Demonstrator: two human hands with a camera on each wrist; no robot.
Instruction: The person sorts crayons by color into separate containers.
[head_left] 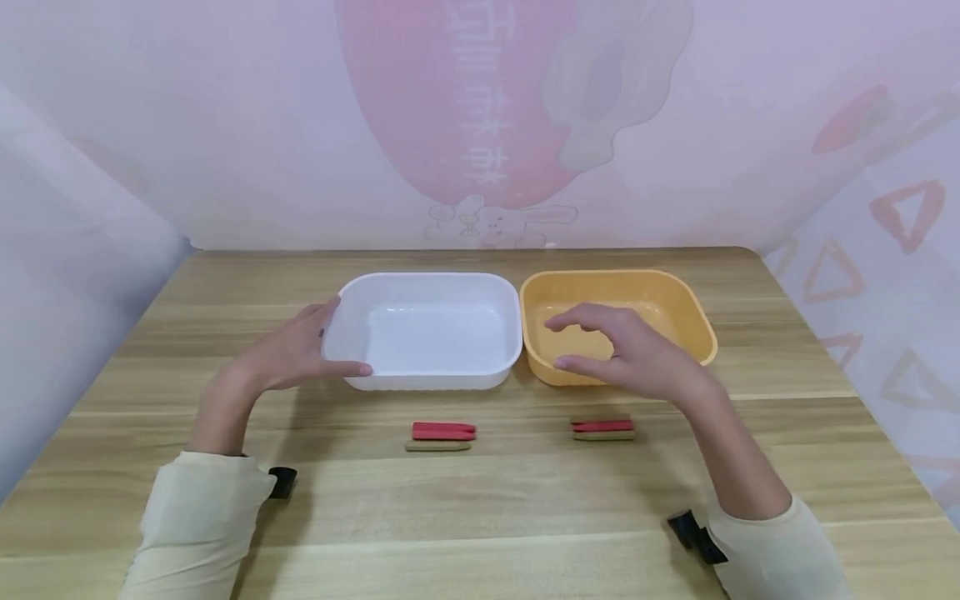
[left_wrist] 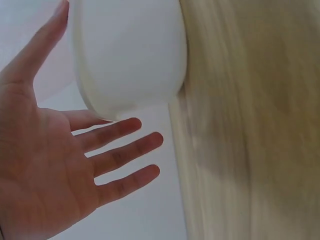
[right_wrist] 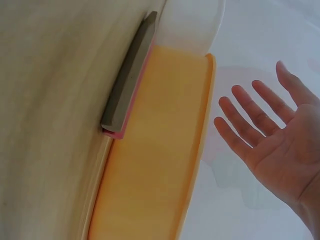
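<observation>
A white plastic basin (head_left: pixel 435 382) stands on the wooden table, its inside bare. My left hand (head_left: pixel 296 350) is at its left end, thumb along the near side and index finger at the rim. In the left wrist view the fingers (left_wrist: pixel 127 152) are straight and spread beside the basin wall (left_wrist: pixel 130 55). Against the white basin's right side stands a yellow basin (head_left: pixel 693 308). Over its near side hovers my right hand (head_left: pixel 630 354), fingers loosely bent and nothing in them; the right wrist view shows its bare palm (right_wrist: pixel 280 150) above the yellow wall (right_wrist: pixel 155 125).
In front of the white basin lie red pointed sticks (head_left: pixel 442 431) with an olive one (head_left: pixel 438 447). A similar red and olive bundle (head_left: pixel 603 429) lies before the yellow basin. A printed pink-white wall (head_left: pixel 262 125) rises behind the table. Black wrist mounts (head_left: pixel 282 482) are on both sleeves.
</observation>
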